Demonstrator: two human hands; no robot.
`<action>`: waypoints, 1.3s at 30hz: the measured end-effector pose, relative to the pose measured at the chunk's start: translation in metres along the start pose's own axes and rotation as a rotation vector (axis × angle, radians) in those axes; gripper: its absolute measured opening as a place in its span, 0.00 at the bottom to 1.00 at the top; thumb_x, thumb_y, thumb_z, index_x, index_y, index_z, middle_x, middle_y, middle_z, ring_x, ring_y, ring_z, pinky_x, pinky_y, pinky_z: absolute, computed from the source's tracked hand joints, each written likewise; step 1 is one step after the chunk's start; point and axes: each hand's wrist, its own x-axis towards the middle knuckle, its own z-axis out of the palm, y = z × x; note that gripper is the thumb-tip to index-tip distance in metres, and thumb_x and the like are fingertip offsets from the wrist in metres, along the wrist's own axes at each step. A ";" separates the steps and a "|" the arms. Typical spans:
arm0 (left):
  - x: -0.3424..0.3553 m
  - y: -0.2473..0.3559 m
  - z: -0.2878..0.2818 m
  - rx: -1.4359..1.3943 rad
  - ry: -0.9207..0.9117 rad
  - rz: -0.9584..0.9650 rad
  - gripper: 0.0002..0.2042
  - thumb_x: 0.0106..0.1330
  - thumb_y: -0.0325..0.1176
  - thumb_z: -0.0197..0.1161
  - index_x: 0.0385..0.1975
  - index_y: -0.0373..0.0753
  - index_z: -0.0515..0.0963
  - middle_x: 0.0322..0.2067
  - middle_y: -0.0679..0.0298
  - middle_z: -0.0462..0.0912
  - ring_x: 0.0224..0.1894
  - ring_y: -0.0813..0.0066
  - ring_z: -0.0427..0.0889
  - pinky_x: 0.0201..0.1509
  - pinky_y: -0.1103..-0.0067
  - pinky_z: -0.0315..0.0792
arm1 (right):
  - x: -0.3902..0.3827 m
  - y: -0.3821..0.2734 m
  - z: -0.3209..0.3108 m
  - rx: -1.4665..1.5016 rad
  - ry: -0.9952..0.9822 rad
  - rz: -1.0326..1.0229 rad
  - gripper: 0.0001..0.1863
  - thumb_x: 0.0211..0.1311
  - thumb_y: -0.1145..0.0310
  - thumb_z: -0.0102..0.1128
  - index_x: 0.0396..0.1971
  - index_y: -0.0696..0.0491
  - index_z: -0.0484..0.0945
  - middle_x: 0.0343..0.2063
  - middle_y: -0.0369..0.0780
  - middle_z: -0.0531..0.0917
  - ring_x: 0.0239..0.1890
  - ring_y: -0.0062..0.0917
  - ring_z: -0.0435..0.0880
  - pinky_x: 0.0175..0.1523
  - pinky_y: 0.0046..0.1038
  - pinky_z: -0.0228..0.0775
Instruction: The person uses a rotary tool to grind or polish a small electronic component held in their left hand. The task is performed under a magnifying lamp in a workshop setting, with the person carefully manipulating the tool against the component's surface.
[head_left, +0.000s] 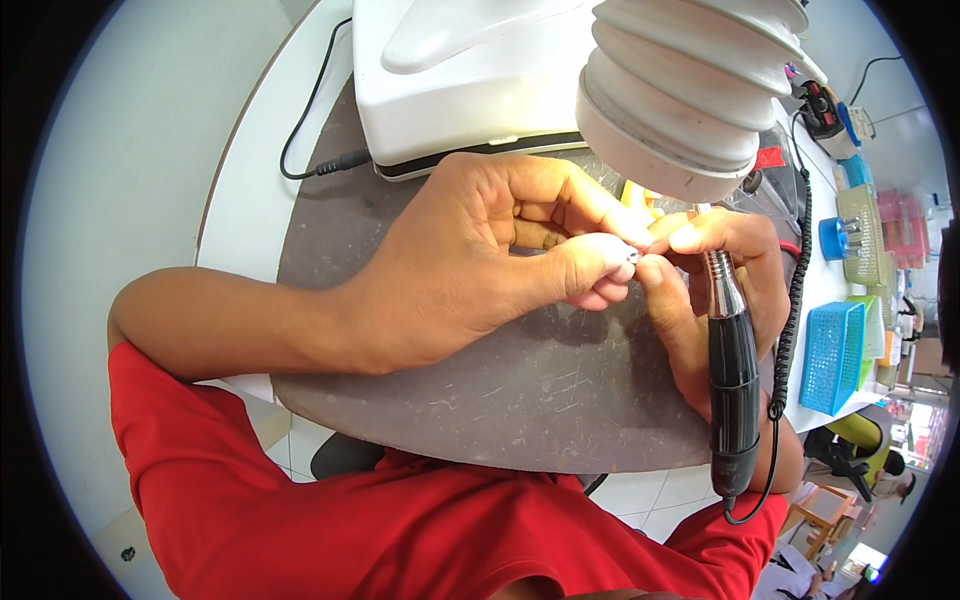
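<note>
My left hand [470, 250] is closed in a pinch, thumb against fingers, on a small whitish, shiny piece [632, 257]. Most of that piece is hidden by the fingertips, so its kind cannot be told. My right hand [715, 255] is closed around a black rotary handpiece [735, 385] with a silver metal front end, its cord trailing from the lower end. The handpiece stands nearly upright in the picture, lying across the right palm. Thumb and forefinger of the right hand meet the left fingertips at the small piece. The handpiece's working tip is hidden.
Just above the hands hangs a white ribbed hose [690, 110]. A white casing [480, 85] with a black plugged-in cord [340, 162] stands behind them on the worn grey tabletop [480, 410]. At the right are a coiled cable [795, 300], a blue basket [833, 358] and a blue holder [832, 238].
</note>
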 end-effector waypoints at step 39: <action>0.003 0.001 -0.004 -0.117 -0.017 -0.147 0.14 0.64 0.27 0.58 0.47 0.29 0.72 0.36 0.61 0.78 0.37 0.78 0.78 0.47 0.78 0.76 | 0.004 0.006 -0.010 0.026 -0.115 -0.342 0.14 0.44 0.78 0.65 0.32 0.60 0.72 0.24 0.43 0.76 0.31 0.35 0.82 0.45 0.37 0.77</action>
